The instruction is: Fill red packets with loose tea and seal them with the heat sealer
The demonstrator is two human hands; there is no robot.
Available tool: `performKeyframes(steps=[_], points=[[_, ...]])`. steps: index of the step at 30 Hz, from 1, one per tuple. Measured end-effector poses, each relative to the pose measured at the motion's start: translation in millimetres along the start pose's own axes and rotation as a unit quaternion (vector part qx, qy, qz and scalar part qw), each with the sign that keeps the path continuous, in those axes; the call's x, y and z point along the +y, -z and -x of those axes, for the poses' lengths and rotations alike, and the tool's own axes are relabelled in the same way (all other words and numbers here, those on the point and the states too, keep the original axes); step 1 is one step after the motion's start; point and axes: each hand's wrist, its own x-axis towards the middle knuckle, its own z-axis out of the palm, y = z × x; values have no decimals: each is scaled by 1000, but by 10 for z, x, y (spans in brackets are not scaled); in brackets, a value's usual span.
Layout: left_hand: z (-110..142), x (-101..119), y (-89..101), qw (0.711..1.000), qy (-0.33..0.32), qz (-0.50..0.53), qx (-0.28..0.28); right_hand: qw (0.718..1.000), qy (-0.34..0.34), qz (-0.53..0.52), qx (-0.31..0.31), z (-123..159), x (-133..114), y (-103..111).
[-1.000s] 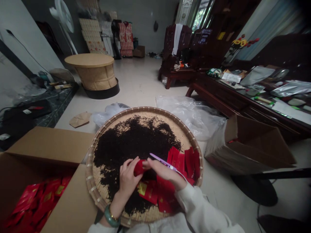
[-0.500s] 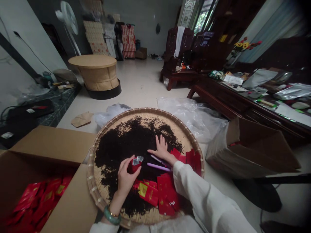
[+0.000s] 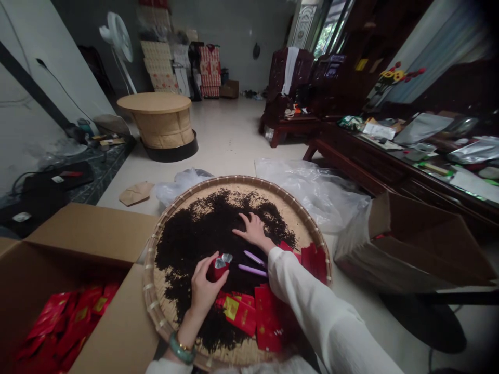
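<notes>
A round woven bamboo tray (image 3: 151, 291) holds a broad heap of dark loose tea leaves (image 3: 198, 223). My left hand (image 3: 206, 283) grips a small red packet (image 3: 220, 266) whose silvery inside shows at its open top. Over the far middle of the tea, my right hand (image 3: 253, 230) has its fingers spread and holds nothing. Two purple stick-like tools (image 3: 252, 270) lie on the tea below my right wrist. Flat red packets (image 3: 267, 317) and one with a yellow patch (image 3: 240, 313) lie at the near side of the tray. More red packets (image 3: 314, 263) rest by its right rim.
At left stands an open cardboard box (image 3: 93, 228) with many red packets (image 3: 66, 322). Another open carton (image 3: 421, 239) is at right. Clear plastic sheeting (image 3: 307, 192) lies beyond the tray. A cluttered dark wooden table (image 3: 390, 161) runs along the right.
My right hand has shifted slightly left and away from me over the tea, its fingers curving more. My left hand still holds the red packet in about the same place.
</notes>
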Motion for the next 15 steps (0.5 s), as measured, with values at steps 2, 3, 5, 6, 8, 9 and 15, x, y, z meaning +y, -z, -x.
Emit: performKeyframes(steps=[2,3,5,6,8,9,15], points=[[-2,4,0,1000,-3,1,1,1000,5,-5,-6,6,5,-5],[-3,5,0,1000,-5,0,2,1000,20,-12,-2,10,5,-10],[-4,3,-3,1000,-7,-4,5,998,49,-42,26,17,4,-22],[-4,0,-4,1000,-10,-5,6,995,50,-74,43,20,6,-25],[-4,-7,-5,1000,-15,-8,8,972,20,-221,73,19,12,-20],[-4,-10,-3,1000,-18,-9,10,938,-11,-335,88,12,16,-9],[-31,17,8,999,-26,-10,21,673,-146,-716,114,1,-21,124]])
